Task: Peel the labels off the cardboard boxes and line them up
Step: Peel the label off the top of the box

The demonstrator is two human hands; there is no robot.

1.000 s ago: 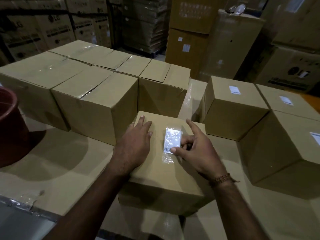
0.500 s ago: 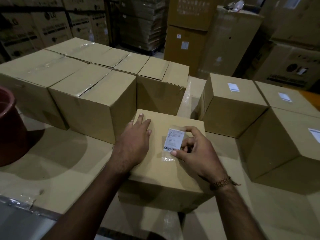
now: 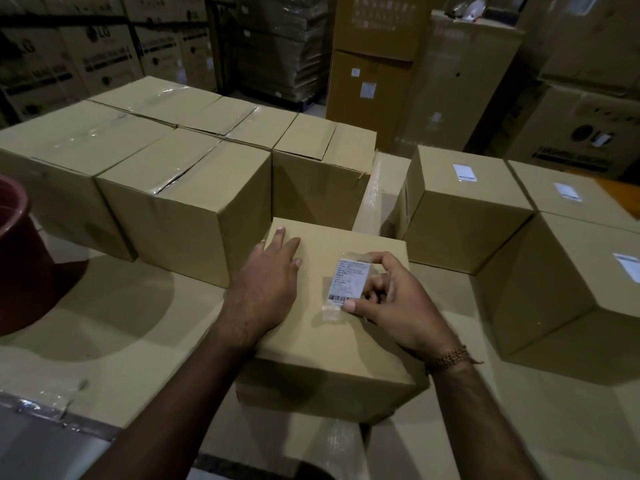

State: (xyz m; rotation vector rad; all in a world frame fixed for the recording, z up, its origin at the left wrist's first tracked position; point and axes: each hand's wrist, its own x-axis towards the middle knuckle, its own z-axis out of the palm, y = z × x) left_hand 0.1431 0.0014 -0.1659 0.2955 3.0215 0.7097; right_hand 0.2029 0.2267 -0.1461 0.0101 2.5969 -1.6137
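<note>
While pinched, label (image 3: 349, 282) between right hand (image 3: 394, 303) thumb and forefinger.

A single wide-angle view comes from the person's head, looking forward and steeply down over both forearms. It sits close above the cardboard box (image 3: 332, 344) nearest the body, which fills the lower middle. The left hand (image 3: 265, 289) and right hand (image 3: 398, 303) lie near the centre. Toward the top edge the view reaches stacked cartons (image 3: 374, 64) farther off, with lines bowed at the edges.
</note>
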